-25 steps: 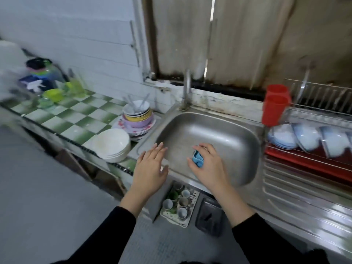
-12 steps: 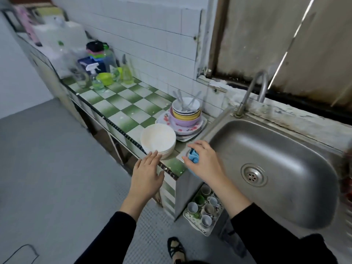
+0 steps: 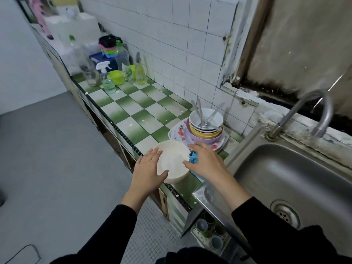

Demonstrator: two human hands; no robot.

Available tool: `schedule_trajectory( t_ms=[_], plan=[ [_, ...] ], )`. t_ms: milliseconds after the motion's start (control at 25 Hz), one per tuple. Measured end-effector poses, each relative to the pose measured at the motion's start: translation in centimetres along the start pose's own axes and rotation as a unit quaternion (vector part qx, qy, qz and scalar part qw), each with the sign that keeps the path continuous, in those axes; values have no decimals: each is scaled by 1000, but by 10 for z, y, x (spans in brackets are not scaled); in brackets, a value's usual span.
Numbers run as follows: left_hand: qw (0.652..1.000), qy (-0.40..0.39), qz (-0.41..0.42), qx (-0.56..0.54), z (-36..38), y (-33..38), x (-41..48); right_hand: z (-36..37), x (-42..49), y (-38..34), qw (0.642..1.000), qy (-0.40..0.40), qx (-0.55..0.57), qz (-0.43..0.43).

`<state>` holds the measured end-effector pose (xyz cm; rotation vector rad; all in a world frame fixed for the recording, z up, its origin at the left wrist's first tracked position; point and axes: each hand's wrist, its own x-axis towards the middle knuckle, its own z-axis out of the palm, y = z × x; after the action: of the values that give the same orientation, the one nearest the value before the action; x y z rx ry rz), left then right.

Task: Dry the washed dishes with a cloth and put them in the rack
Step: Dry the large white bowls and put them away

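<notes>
A stack of white bowls [image 3: 172, 161] stands at the front edge of the green-and-white tiled counter [image 3: 133, 111]. My left hand [image 3: 147, 172] lies over the stack's left rim with its fingers stretched out. My right hand [image 3: 204, 162] reaches over the right rim and holds a blue cloth [image 3: 194, 158] under its palm. Behind the white bowls stands a pile of washed dishes [image 3: 203, 130]: flowered plates, a purple bowl, yellow bowls and a white bowl with spoons and forks in it. The rack is out of view.
A steel sink [image 3: 285, 180] with a curved tap [image 3: 314, 109] lies to the right. Bottles, a spray bottle and a green tub [image 3: 116, 77] crowd the counter's far end. A tray of small cups [image 3: 209, 235] sits on the floor under the sink.
My view has swung left from the sink and rack to the counter. Both hands have moved from the sink's edge to the white bowl stack, the right one still holding the blue cloth.
</notes>
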<state>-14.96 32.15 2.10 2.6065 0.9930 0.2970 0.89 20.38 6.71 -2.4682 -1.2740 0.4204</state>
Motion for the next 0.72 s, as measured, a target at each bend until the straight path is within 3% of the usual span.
schedule_trajectory(
  t_ms=[280,520,720],
  plan=[
    [997,-80,-12,9,22,-19,47,13,73,19,976,-141,-163,-38],
    [987,-156,36,24,45,-32,70,26,99,33,954,-246,-149,-82],
    [977,-189,93,39,56,-50,83,34,108,38,939,-268,-193,-91]
  ],
)
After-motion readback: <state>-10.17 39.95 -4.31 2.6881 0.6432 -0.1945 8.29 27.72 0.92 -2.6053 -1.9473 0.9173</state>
